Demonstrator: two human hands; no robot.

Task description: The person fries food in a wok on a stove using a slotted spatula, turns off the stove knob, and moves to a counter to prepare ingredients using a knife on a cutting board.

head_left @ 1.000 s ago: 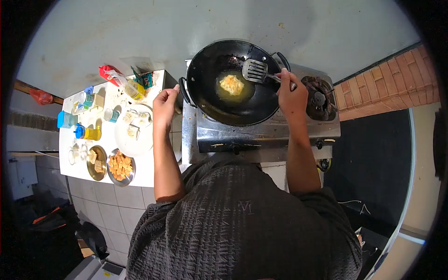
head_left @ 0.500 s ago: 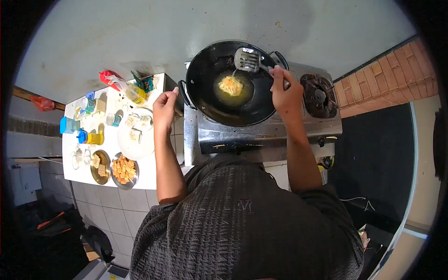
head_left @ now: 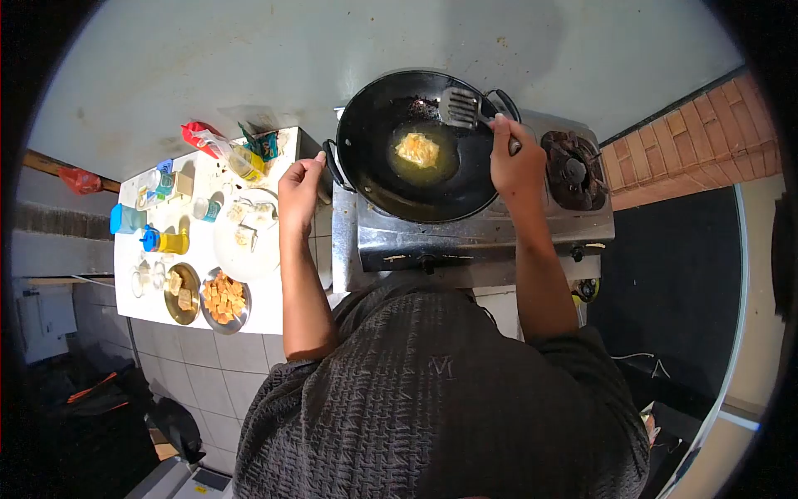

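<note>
My right hand is closed round the handle of a slotted turner. The turner's metal head hangs over the upper right of a black wok, apart from the food. Below it, a pale golden piece of frying food lies in a small pool of oil. At the wok's left side my left hand is closed, thumb and forefinger tips right by the left loop handle. Whether these fingers grip the handle or something small cannot be made out.
The wok stands on a steel gas stove; a second burner is to its right. On the left, a white table bears a white plate, a bowl of orange-brown pieces, another bowl and an oil jug.
The turner has moved right, away from the frying piece, along with my right hand. My left hand stays beside the wok handle. The whole view has shifted slightly.
</note>
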